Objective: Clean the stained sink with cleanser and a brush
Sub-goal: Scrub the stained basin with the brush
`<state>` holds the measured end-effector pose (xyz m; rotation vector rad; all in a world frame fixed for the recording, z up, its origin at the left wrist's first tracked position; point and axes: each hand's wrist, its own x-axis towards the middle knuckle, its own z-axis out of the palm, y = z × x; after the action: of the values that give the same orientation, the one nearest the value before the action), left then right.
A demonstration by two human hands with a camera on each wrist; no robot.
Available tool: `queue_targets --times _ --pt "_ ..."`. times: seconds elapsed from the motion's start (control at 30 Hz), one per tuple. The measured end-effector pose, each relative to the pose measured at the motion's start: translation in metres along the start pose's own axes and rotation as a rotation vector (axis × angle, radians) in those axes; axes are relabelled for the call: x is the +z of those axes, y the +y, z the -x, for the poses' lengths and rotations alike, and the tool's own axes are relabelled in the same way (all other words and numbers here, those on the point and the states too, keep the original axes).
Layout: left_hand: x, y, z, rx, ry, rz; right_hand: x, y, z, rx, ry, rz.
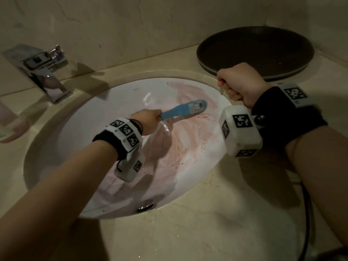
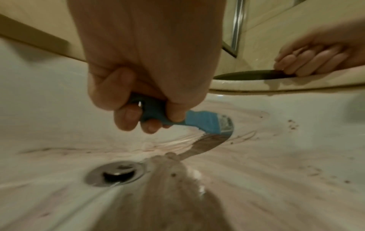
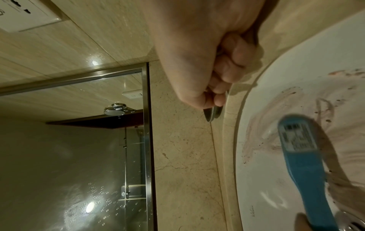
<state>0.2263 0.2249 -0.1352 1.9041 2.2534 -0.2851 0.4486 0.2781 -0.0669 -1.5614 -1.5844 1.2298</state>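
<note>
My left hand (image 1: 148, 121) (image 2: 138, 101) grips the handle of a blue brush (image 1: 186, 110) (image 2: 207, 120) (image 3: 304, 156) inside the white sink (image 1: 62, 129) (image 2: 39, 93). The brush head lies against the basin's far right wall, over a smeared pinkish stain (image 1: 188, 140) with dark specks. The drain (image 1: 146, 205) (image 2: 115, 173) sits at the basin's near side. My right hand (image 1: 239, 83) (image 3: 217, 70) is curled into a fist over the counter at the sink's right rim. It sits beside a dark plate's edge, with nothing visible in it. No cleanser container is clearly visible.
A chrome faucet (image 1: 43, 70) stands at the sink's back left. A large dark round plate (image 1: 254, 51) (image 2: 247, 75) lies on the beige stone counter at the back right corner. A pale pink object (image 1: 11, 125) sits at the far left. A black cable (image 1: 307, 213) hangs under my right forearm.
</note>
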Motion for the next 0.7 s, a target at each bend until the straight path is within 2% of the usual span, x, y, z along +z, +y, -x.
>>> queue_targets --times 0.07,0.17,0.3,0.4,0.5,0.7 --pt "-0.009 0.008 0.001 0.029 0.089 -0.029 0.0 0.0 0.0 0.007 0.005 0.007" --pt "-0.023 -0.001 0.003 -0.028 0.207 -0.134 -0.001 0.001 -0.001 0.003 -0.002 -0.002" --pt "-0.029 -0.031 0.004 -0.192 0.076 -0.354 0.0 0.001 -0.001 -0.002 0.001 -0.011" --pt "-0.023 -0.043 0.008 -0.247 0.021 -0.403 0.001 0.0 -0.001 -0.004 0.001 -0.008" --pt "-0.023 -0.04 0.011 -0.207 0.047 -0.354 0.0 0.0 -0.001 -0.008 0.003 -0.007" --pt "-0.036 0.008 0.006 -0.009 0.13 -0.145 0.0 0.001 0.0 -0.008 0.0 -0.013"
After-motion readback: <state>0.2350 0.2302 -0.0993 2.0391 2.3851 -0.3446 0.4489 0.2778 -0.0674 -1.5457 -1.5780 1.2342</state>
